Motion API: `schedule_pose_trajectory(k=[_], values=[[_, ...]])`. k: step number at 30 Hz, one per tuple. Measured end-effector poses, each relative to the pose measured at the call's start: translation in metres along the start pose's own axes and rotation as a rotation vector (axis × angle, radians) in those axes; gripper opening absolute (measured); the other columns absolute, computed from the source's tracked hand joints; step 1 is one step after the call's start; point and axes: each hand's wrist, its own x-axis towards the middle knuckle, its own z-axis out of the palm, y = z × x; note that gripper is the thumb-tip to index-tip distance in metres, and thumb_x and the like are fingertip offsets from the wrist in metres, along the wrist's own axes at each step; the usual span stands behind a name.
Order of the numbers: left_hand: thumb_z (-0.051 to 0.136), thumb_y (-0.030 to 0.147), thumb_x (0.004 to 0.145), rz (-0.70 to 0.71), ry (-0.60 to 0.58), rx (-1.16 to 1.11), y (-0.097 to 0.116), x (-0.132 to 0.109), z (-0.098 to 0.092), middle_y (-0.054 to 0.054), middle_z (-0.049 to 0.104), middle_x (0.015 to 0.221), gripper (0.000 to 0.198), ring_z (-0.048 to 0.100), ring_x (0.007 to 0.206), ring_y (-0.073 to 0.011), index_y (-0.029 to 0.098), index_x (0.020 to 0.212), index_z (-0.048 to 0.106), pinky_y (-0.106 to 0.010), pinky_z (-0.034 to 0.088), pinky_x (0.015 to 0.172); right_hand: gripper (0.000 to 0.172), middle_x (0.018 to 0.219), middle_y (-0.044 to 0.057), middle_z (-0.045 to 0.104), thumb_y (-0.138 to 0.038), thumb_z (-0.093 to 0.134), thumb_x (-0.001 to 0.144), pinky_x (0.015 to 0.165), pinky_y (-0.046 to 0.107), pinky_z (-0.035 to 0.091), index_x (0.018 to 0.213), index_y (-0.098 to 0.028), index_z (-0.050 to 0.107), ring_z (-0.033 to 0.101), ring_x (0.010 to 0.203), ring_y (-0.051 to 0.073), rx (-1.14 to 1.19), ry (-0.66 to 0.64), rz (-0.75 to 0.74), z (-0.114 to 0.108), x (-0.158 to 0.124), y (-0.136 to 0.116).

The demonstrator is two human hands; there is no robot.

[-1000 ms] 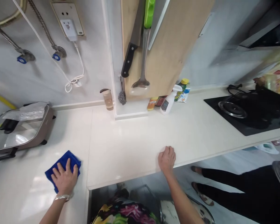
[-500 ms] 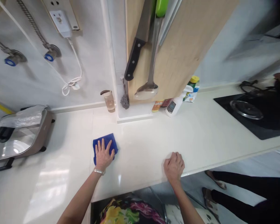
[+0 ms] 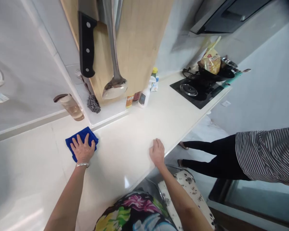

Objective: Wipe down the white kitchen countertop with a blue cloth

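Observation:
My left hand point(image 3: 82, 150) lies flat with fingers spread on a folded blue cloth point(image 3: 88, 131), pressing it against the white countertop point(image 3: 125, 144). The cloth is close to the corner of the wall ledge, just in front of a brownish water bottle point(image 3: 72, 107). My right hand point(image 3: 157, 152) rests on the counter near its front edge, fingers curled in, with nothing visible in it.
A wooden board with a black-handled knife point(image 3: 87, 45) and a ladle point(image 3: 114, 85) hangs ahead, beside a steel scourer point(image 3: 93, 103). Behind it stands a spray bottle point(image 3: 144, 97). Farther right are a black cooktop point(image 3: 202, 98) and a person in a striped top point(image 3: 267, 154).
The view has swung right and shows more of the cooktop and the other person. My left hand and the cloth have slid forward, nearer the ledge corner. My right hand stays curled on the counter.

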Motion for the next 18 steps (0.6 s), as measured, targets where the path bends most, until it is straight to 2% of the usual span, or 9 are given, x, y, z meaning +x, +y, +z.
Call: schedule_pose_trajectory(k=[3, 6, 10, 14, 16, 18], values=[[0.045, 0.046, 0.096, 0.006, 0.032, -0.008, -0.001, 0.003, 0.003, -0.019, 0.03, 0.161, 0.056, 0.018, 0.15, -0.045, 0.021, 0.147, 0.051, -0.066, 0.021, 0.117, 0.046, 0.14, 0.018, 0.052, -0.018, 0.04, 0.089, 0.11, 0.051, 0.04, 0.134, -0.012, 0.052, 0.041, 0.135, 0.028, 0.013, 0.019, 0.003, -0.003, -0.001, 0.001], [0.047, 0.043, 0.095, 0.044, 0.032, -0.013, -0.004, -0.012, 0.0, -0.018, 0.032, 0.161, 0.055, 0.02, 0.15, -0.0445, 0.022, 0.146, 0.051, -0.066, 0.023, 0.117, 0.046, 0.139, 0.02, 0.052, -0.021, 0.039, 0.09, 0.109, 0.052, 0.041, 0.133, -0.011, 0.052, 0.044, 0.133, 0.03, 0.047, 0.05, -0.018, -0.003, -0.005, 0.003], [0.052, 0.041, 0.093, 0.172, 0.014, -0.032, -0.004, -0.06, -0.009, -0.014, 0.032, 0.162, 0.055, 0.02, 0.151, -0.0426, 0.024, 0.146, 0.052, -0.063, 0.023, 0.119, 0.047, 0.137, 0.02, 0.053, -0.023, 0.039, 0.09, 0.107, 0.051, 0.042, 0.134, -0.012, 0.052, 0.046, 0.13, 0.031, 0.045, 0.084, -0.06, 0.006, -0.009, 0.01], [0.056, 0.042, 0.092, 0.283, -0.012, -0.084, 0.011, -0.115, -0.012, -0.012, 0.027, 0.165, 0.059, 0.016, 0.152, -0.0407, 0.026, 0.148, 0.049, -0.061, 0.023, 0.121, 0.047, 0.136, 0.022, 0.053, -0.023, 0.038, 0.091, 0.106, 0.05, 0.041, 0.133, -0.009, 0.052, 0.047, 0.129, 0.032, 0.013, 0.086, -0.085, 0.009, -0.01, 0.011], [0.058, 0.045, 0.09, 0.331, -0.034, -0.119, 0.022, -0.129, -0.011, -0.011, 0.024, 0.166, 0.063, 0.015, 0.152, -0.0406, 0.028, 0.149, 0.047, -0.06, 0.022, 0.121, 0.047, 0.136, 0.022, 0.052, -0.023, 0.038, 0.091, 0.107, 0.051, 0.041, 0.133, -0.008, 0.052, 0.047, 0.129, 0.032, 0.004, 0.076, -0.087, 0.008, -0.011, 0.01], [0.06, 0.048, 0.089, 0.37, -0.056, -0.143, 0.034, -0.13, -0.008, -0.01, 0.022, 0.166, 0.064, 0.015, 0.152, -0.0406, 0.03, 0.149, 0.047, -0.06, 0.022, 0.122, 0.047, 0.136, 0.022, 0.052, -0.023, 0.038, 0.091, 0.106, 0.051, 0.042, 0.134, -0.008, 0.052, 0.047, 0.129, 0.032, 0.004, 0.068, -0.084, 0.006, -0.01, 0.009]])
